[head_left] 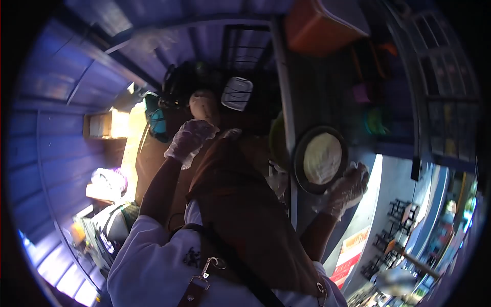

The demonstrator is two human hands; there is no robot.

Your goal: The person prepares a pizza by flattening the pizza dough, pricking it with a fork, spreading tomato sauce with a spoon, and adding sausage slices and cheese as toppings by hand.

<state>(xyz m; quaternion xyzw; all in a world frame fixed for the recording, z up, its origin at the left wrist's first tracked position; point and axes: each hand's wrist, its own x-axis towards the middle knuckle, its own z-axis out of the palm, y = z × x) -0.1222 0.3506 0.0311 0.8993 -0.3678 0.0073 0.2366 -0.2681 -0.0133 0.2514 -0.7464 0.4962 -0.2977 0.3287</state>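
Note:
A clear, loose plastic glove covers each of my hands. My left hand point(191, 139) hangs over the left side of my lap, near the brown apron point(235, 179). Its fingers look loosely stretched, and nothing shows in them. On the grey counter point(312, 92) to my right is a round dark pan point(297, 171). A flat, pale round of what looks like dough point(322, 158) lies inside it. My right hand point(343, 190) is at the pan's near right rim, its fingers bent against the edge; part of the grip is hidden.
An orange box with a pale lid point(322, 30) stands at the counter's far end. A green item point(376, 122) lies beyond the pan. On the floor ahead are a tan rounded object point(203, 105) and a white tray-like piece point(237, 93). A cardboard box point(99, 126) sits at left.

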